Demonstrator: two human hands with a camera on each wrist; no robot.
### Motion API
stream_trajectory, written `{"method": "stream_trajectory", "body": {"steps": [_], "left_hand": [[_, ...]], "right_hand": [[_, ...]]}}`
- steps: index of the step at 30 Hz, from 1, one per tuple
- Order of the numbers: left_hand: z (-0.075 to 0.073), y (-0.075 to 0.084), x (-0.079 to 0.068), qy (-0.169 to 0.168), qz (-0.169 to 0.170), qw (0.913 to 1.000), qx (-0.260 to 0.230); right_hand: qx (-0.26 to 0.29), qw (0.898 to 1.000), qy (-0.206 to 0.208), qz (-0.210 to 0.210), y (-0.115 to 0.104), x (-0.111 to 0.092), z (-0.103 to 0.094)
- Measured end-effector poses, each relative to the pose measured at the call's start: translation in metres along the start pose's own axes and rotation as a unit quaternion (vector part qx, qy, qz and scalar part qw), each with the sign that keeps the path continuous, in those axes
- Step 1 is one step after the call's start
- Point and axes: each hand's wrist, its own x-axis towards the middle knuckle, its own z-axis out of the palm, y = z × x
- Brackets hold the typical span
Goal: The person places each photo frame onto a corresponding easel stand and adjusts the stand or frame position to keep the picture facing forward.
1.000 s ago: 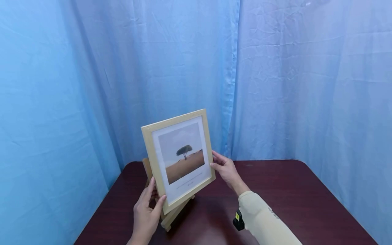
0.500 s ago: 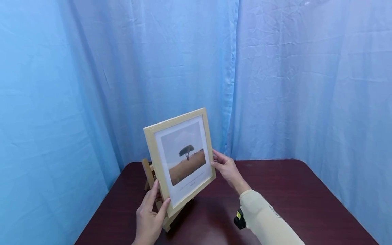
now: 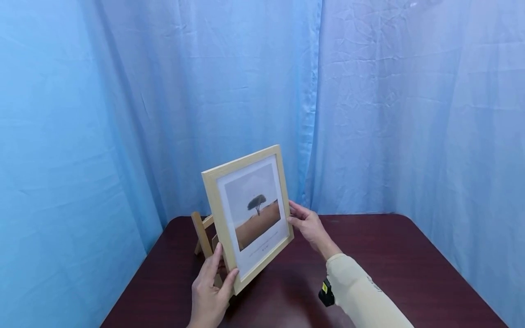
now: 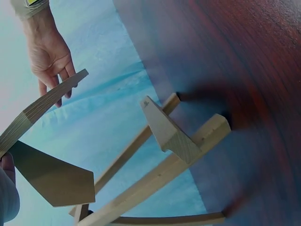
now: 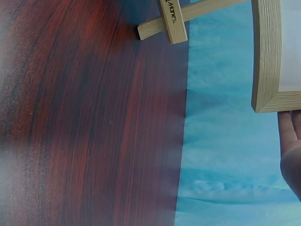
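A light wood picture frame [image 3: 221, 214] with a tree print is held upright, slightly tilted, between both hands. My left hand [image 3: 210, 291] pinches its lower left side, thumb in front and fingers behind. My right hand [image 3: 309, 223] pinches the right side. Behind and left of the frame stands a small wooden easel [image 3: 200, 230], partly hidden by it. The left wrist view shows the frame edge-on [image 4: 42, 103], apart from the easel's ledge [image 4: 164, 129], with a brown flap [image 4: 56, 174] sticking out from its back. In the right wrist view, lettering marks the ledge [image 5: 172, 21].
The easel stands on a dark red-brown table [image 3: 369, 255] with rounded far corners. Blue curtains [image 3: 246, 91] hang behind it and along both sides. A black device with a yellow label [image 3: 326, 292] sits at the right sleeve's cuff.
The picture frame has shifted right and turned more to the side, both hands moving with it. More of the easel's left side shows now, while its ledge has become hidden in the head view.
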Motion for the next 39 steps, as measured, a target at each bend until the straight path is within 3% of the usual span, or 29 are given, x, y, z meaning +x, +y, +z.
{"method": "stream_trajectory", "body": {"steps": [10, 21, 30, 39], "left_hand": [[-0.004, -0.017, -0.011, -0.010, -0.078, 0.9960, 0.042], [-0.004, -0.033, -0.024, -0.025, -0.142, 0.9887, 0.041], [-0.004, -0.046, -0.028, 0.010, -0.148, 0.9879, 0.046], [-0.011, -0.042, -0.039, 0.020, -0.160, 0.9848, 0.065]], "right_hand": [[-0.025, 1.000, 0.010, -0.012, 0.006, 0.006, 0.015], [-0.030, 0.999, 0.029, 0.006, 0.021, 0.010, 0.031], [-0.033, 0.999, 0.013, 0.000, 0.023, 0.017, 0.040], [-0.023, 1.000, 0.003, 0.000, 0.026, 0.021, 0.061]]}}
